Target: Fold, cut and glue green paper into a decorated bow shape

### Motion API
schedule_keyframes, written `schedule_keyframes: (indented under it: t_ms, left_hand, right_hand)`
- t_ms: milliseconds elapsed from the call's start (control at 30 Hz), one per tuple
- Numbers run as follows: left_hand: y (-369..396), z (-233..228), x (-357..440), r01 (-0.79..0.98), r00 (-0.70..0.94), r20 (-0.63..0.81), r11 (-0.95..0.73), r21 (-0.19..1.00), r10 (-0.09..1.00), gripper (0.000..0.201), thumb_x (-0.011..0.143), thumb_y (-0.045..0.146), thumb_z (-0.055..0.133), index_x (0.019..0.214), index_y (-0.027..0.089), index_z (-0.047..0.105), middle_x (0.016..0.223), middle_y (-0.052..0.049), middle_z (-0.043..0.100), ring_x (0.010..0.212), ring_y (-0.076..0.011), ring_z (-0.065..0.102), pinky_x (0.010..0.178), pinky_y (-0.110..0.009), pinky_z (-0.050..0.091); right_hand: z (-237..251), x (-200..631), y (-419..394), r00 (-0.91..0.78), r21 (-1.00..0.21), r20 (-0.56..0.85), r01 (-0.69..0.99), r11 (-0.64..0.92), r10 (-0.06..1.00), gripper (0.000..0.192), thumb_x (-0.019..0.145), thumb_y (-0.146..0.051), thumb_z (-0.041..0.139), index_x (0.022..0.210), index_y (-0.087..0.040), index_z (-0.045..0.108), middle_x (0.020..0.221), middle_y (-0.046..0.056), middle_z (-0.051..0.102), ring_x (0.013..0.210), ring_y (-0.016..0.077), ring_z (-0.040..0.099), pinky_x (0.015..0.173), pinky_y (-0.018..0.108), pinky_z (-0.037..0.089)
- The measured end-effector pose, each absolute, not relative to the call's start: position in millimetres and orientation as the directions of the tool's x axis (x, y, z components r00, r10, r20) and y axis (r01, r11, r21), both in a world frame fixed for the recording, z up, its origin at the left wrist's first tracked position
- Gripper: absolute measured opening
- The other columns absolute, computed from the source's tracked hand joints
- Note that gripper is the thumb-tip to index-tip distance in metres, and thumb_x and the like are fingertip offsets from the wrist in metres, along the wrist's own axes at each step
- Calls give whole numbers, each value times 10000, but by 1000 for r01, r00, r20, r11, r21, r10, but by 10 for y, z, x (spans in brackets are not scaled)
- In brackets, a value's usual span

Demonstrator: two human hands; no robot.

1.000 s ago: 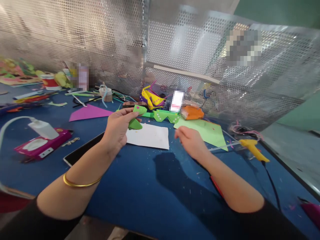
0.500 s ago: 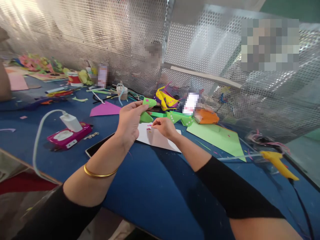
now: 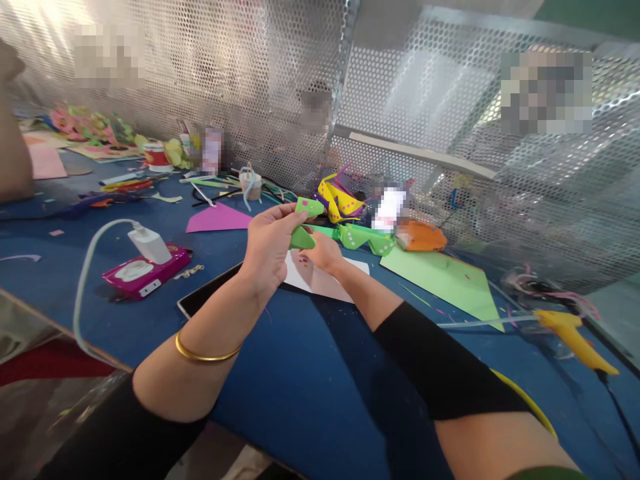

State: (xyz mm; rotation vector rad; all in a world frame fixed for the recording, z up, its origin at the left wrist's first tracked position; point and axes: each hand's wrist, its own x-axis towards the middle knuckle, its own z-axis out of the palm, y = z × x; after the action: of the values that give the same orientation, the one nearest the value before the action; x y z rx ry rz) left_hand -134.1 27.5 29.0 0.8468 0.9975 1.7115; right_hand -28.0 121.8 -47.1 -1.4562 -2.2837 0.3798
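Nearest to us the blue counter [image 3: 310,387] lies bare under the two forearms, a gold bangle [image 3: 203,351] on the left wrist. Farther in, the left hand [image 3: 267,243] is closed around a folded green paper piece [image 3: 303,227], pinching it by thumb and fingertips and holding it up off the counter, tipped toward the person. The right hand [image 3: 320,252] sits just beside and below it, fingers curled narrow over a white sheet [image 3: 325,280] speckled with small pink bits; I cannot tell whether it has one pinched. It looks like the decorating step, with dots going onto the green piece. The next move would call for a fine fingertip pick and a steady left hand. To the left is a pink case [image 3: 147,275] with a white charger. Beyond lie the green paper glasses [image 3: 363,238], a yellow pair [image 3: 340,200], an orange thing [image 3: 420,237], and to the right a green sheet [image 3: 445,277] and a yellow glue gun [image 3: 575,333].
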Motion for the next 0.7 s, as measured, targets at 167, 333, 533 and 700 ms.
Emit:
schedule_keyframes:
  t_ms: [167,333,533,700]
  left_hand:
    - [280,271,-1337,-373,-294,114,-224,900,949,144,625,200,776,740,148,706,685,-11,716,554,-107,620,556,-208,483]
    - [283,264,-1332,-390,-283,115,-224,893,952,143,619,200,776,732,146,706,682,-12,715,544,-98,609,555,-202,477]
    - [274,273,-1332,-396,-289,105,-219,892,952,81,643,151,727,721,143,706,671,-12,710,545,-96,611,553,-200,479]
    - [254,275,-1300,-402,-261,110,-212,891,959,199,585,201,794,748,128,706,618,3,681,519,-103,608,511,-204,486]
  right_hand:
    - [-455,-287,1235,-400,-412,163,803,431,902,183,760,-255,729,937,-214,708,941,48,732,886,241,669,765,306,462]
    - [-408,-278,1226,-412,-418,141,799,432,900,238,765,-252,727,998,-220,685,901,35,735,868,228,664,770,298,454]
    - [-408,-294,1166,-385,-455,204,777,435,900,166,795,-219,665,960,-206,673,993,67,715,901,244,640,805,326,433]
    - [-354,-199,1019,-310,-545,325,711,445,893,108,863,-190,536,886,-196,641,932,47,690,849,207,616,764,303,419]
